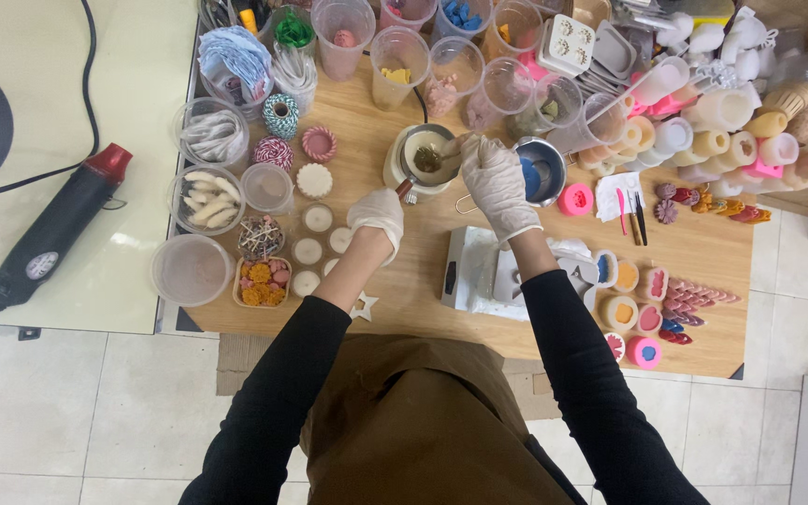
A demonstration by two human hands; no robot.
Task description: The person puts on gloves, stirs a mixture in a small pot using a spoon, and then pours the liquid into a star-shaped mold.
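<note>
Gloved fingers [395, 200] of the left hand [378, 217] close on the melting pot's handle [405, 188]; the pot [423, 159], mid-table, probably heavy, hot, best held there. Right hand [496, 182] pinches a stirrer [449, 157], beside a small metal cup [540, 171]

Two gloved hands [378, 213], one heat gun [58, 226]

A black heat gun [58, 227] with a red nozzle lies left of the wooden table [703, 257] crowded with plastic cups [398, 53].
</note>
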